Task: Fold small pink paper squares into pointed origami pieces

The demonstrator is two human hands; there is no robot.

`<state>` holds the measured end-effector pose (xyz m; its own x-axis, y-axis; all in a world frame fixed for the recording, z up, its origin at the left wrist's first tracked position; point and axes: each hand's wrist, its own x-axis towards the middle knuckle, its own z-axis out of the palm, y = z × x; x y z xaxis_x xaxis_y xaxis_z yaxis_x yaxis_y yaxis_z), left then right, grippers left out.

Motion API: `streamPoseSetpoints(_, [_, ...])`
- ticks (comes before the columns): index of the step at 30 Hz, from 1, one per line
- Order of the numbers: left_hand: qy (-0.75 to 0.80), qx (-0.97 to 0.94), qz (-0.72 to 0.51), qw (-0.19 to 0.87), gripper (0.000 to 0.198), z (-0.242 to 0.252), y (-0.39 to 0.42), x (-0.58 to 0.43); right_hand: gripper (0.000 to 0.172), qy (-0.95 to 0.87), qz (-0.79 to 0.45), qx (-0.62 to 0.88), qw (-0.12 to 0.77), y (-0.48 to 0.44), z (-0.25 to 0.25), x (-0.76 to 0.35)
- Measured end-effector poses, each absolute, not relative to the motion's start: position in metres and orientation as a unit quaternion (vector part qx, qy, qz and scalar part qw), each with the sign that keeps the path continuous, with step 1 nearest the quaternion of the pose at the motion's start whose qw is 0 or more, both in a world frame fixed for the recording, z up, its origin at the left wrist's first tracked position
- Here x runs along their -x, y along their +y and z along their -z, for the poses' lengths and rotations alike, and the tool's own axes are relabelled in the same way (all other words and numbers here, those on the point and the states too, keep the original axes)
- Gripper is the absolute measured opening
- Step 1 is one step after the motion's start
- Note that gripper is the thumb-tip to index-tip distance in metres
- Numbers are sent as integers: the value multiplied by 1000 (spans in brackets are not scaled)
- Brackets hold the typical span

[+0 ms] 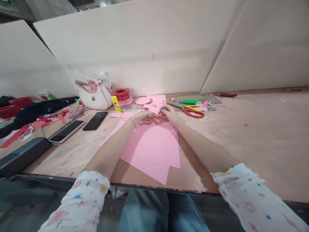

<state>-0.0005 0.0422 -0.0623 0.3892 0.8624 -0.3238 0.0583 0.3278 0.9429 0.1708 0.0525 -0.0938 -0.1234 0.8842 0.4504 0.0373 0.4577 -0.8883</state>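
Between my two hands is a small piece of pink paper (pixel 156 110), pinched at its sides. My left hand (pixel 144 118) has its thumb and forefinger closed on the left edge, palm partly turned up. On the other side, the fingertips of my right hand (pixel 169 113) press on the right edge. Larger pink paper sheets (pixel 152 148) lie overlapping on the table below both hands. Just beyond are a pink scalloped paper circle (pixel 143 101) and a roll of clear tape (pixel 129 109). A yellow glue stick (pixel 116 104) stands left of my left hand.
Right of my hands lie orange-handled scissors (pixel 193 112), a green-handled tool (pixel 190 101) and paper scraps. At left are two phones (pixel 95 121) (pixel 67 131), a dark box (pixel 24 156), a white handbag (pixel 95 96) and red coiled cord (pixel 121 94). White panels (pixel 145 48) stand behind the table.
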Motion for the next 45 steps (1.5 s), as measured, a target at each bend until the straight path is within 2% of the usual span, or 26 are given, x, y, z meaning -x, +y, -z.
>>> streamPoseSetpoints(5, [472, -451, -305, 694, 11, 62, 43, -1, 26, -676, -351, 345, 548, 48, 92, -171])
streamPoseSetpoints(12, [457, -427, -304, 718, 17, 61, 46, -1, 20, -689, -379, 350, 510, 49, 91, -172])
streamPoseSetpoints(19, [481, -478, -337, 653, 12, 66, 46, 1, 14, -690, -389, 347, 502, 49, 92, -170])
streamPoseSetpoints(24, [446, -574, -313, 612, 28, 67, 33, -3, 18, -652, -393, 366, 535, 52, 95, -173])
streamPoseSetpoints(27, [435, -640, -289, 564, 31, 66, 31, -7, 29, -606, -446, 346, 560, 53, 96, -173])
streamPoseSetpoints(31, [446, -638, -269, 568, 40, 66, 32, -12, 45, -588, -494, 324, 553, 48, 94, -170])
streamPoseSetpoints(34, [432, -674, -276, 532, 34, 66, 31, -14, 49, -574, -522, 312, 548, 44, 90, -167])
streamPoseSetpoints(37, [428, -694, -286, 503, 28, 67, 29, -16, 46, -542, -541, 314, 561, 44, 90, -165])
streamPoseSetpoints(41, [427, -697, -291, 497, 22, 69, 29, -19, 32, -525, -557, 313, 563, 50, 95, -165])
streamPoseSetpoints(45, [418, -729, -288, 460, 23, 70, 30, -19, 29, -531, -564, 311, 551, 54, 98, -167])
